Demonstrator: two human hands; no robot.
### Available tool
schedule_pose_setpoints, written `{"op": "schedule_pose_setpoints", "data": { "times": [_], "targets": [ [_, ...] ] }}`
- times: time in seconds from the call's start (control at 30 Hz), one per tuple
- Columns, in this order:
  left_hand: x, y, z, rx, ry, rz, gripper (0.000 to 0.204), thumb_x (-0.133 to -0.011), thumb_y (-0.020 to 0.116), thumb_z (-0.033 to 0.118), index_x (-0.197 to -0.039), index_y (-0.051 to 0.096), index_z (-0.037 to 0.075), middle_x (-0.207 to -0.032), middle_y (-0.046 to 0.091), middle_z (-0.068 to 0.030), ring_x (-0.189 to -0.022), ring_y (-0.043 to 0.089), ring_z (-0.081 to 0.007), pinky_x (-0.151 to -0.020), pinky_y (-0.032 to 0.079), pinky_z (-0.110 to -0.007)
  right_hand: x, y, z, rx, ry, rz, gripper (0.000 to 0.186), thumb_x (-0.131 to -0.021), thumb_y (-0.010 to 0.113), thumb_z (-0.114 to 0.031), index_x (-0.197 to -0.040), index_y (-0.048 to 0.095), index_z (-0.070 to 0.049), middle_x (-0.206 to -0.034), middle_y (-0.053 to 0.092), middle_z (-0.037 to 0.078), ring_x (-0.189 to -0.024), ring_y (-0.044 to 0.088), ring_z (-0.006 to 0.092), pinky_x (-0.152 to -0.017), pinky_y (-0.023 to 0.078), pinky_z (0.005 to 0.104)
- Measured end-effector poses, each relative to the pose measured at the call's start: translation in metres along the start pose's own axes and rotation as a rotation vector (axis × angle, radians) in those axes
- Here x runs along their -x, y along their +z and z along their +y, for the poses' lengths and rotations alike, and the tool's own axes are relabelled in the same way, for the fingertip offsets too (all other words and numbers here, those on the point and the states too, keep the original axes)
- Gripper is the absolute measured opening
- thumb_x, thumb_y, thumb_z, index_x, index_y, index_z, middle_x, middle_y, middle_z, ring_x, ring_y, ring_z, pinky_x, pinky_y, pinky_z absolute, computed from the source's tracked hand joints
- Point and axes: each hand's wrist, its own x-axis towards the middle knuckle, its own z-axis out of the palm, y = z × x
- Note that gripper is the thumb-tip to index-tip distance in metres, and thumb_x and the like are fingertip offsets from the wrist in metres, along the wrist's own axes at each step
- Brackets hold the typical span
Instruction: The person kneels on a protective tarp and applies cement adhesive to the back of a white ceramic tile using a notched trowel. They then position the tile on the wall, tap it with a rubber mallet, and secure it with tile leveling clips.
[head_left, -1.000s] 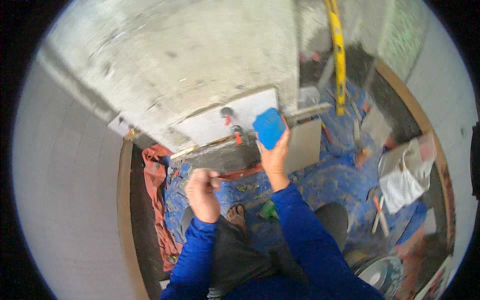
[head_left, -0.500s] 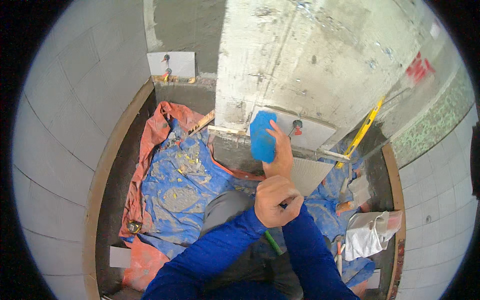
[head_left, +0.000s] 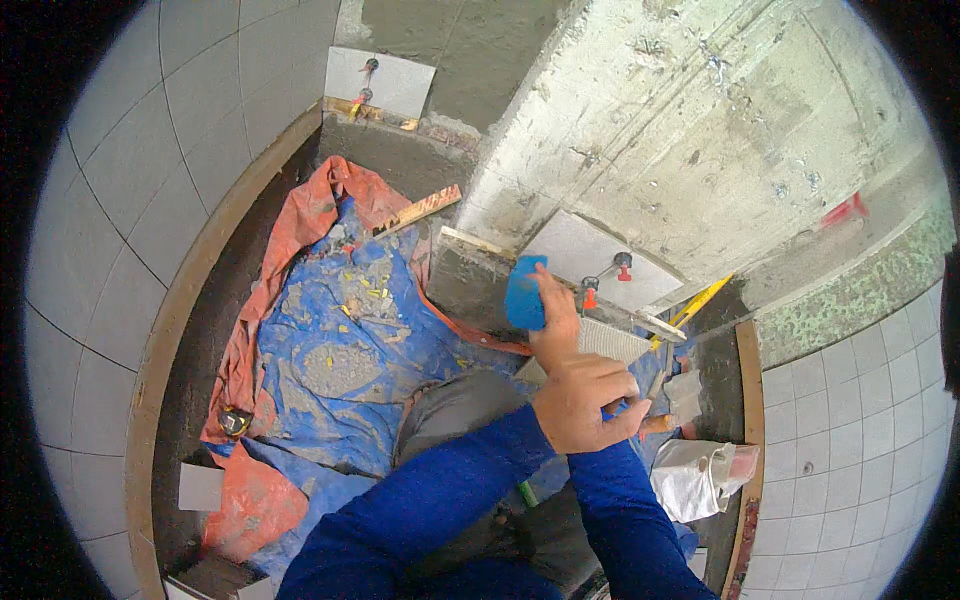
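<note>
While one grey wall tile (head_left: 590,262) is already set at the column's foot, a blue sponge (head_left: 525,292) is pinched against it by the right hand (head_left: 556,325); the left hand (head_left: 582,400) is fisted around a tool handle; bare concrete remains above.

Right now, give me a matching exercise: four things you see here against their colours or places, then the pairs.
Things:
1. sponge
2. tarp
3. tape measure
4. loose tile

Descriptions:
A. grey square lying at the lower left
B. blue, gripped in the right hand
C. small round thing at the tarp's left edge
D. blue sheet spread on the floor, spattered with mortar

Pairs: 1-B, 2-D, 3-C, 4-A
</note>
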Motion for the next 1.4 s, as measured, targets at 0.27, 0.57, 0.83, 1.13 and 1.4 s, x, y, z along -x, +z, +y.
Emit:
{"op": "schedule_pose_setpoints", "data": {
  "times": [0.27, 0.57, 0.83, 1.13, 1.4],
  "targets": [
    [0.005, 0.002, -0.020, -0.069, -0.263, -0.292, 0.026, -0.087, 0.075, 0.029, -0.086, 0.069, 0.004, -0.081, 0.069, -0.0146, -0.070, 0.069, -0.0325, -0.064, 0.053, -0.045, 0.026, -0.024, 0.013, -0.051, 0.370, -0.471, 0.057, -0.090, 0.072, -0.018, -0.144, 0.055, -0.006, -0.133, 0.066, 0.024, -0.126, 0.061, 0.0418, -0.103, 0.050, 0.0426],
    [0.037, 0.024, -0.050, -0.159, -0.407, -0.988, 0.040, -0.086, 0.071, 0.040, -0.100, 0.070, 0.003, -0.101, 0.073, -0.0235, -0.098, 0.071, -0.0425, -0.084, 0.055, -0.055, 0.293, -0.056, -0.023, -0.031, 0.835, -0.577, 0.053, -0.102, 0.059, -0.028, -0.149, 0.052, -0.005, -0.154, 0.052, 0.019, -0.146, 0.045, 0.0347, -0.122, 0.034, 0.0432],
    [0.032, 0.045, -0.053, -0.114, -0.412, -0.985, 0.038, -0.088, 0.072, 0.038, -0.102, 0.070, 0.003, -0.102, 0.073, -0.0227, -0.100, 0.070, -0.0416, -0.088, 0.055, -0.053, 0.347, -0.036, -0.019, -0.155, 0.750, -0.560, 0.060, -0.098, 0.068, -0.037, -0.148, 0.052, -0.008, -0.157, 0.048, 0.017, -0.148, 0.040, 0.0352, -0.123, 0.031, 0.0478],
    [0.021, 0.034, -0.050, -0.095, -0.442, -0.574, 0.030, -0.089, 0.072, 0.033, -0.097, 0.068, 0.005, -0.098, 0.070, -0.0174, -0.100, 0.068, -0.0395, -0.088, 0.053, -0.051, 0.242, -0.065, 0.022, -0.517, 0.886, 0.119, 0.068, -0.095, 0.072, -0.021, -0.154, 0.044, -0.004, -0.159, 0.045, 0.015, -0.146, 0.043, 0.0321, -0.122, 0.033, 0.0456],
    [-0.004, -0.013, -0.085, 0.145, -0.736, 0.089, 0.049, -0.090, 0.075, 0.030, -0.127, 0.063, -0.001, -0.119, 0.067, -0.0178, -0.118, 0.061, -0.0328, -0.100, 0.050, -0.042, 0.048, -0.098, -0.048, -0.298, 0.390, 0.144, 0.089, -0.079, 0.074, 0.007, -0.159, 0.037, -0.003, -0.159, 0.046, 0.016, -0.144, 0.047, 0.0318, -0.115, 0.042, 0.0420]
  ]
}}
